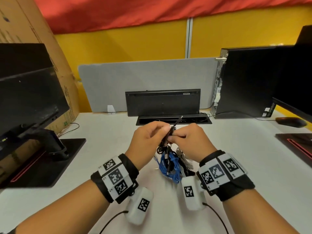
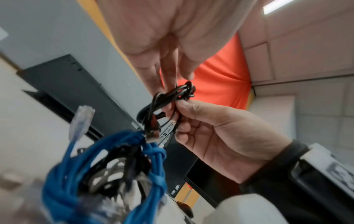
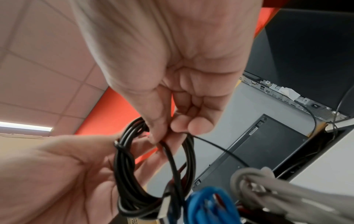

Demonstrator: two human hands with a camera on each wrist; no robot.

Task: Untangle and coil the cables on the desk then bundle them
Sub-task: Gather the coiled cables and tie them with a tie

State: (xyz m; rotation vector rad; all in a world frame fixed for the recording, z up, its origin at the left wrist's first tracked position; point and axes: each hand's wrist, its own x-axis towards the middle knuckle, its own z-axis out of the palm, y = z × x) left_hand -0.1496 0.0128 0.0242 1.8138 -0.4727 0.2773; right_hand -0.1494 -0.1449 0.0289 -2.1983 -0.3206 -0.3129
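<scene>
Both hands are raised over the desk with a small coil of thin black cable (image 1: 166,139) between them. My left hand (image 1: 152,137) pinches the coil (image 3: 134,166) on its left side. My right hand (image 1: 187,139) pinches a strand of it (image 2: 172,97) from the right; thumb and forefinger (image 3: 159,133) close on the wire. A USB plug (image 2: 152,133) hangs from the coil. Below the hands lies a pile of coiled blue network cable (image 1: 170,166), with black and grey cables (image 3: 268,186) mixed in.
A black keyboard (image 1: 163,102) leans against the grey divider (image 1: 104,85) behind an open cable tray (image 1: 173,119). A monitor (image 1: 27,92) and its base stand at left, a PC tower (image 1: 244,81), second monitor and mouse (image 1: 290,122) at right.
</scene>
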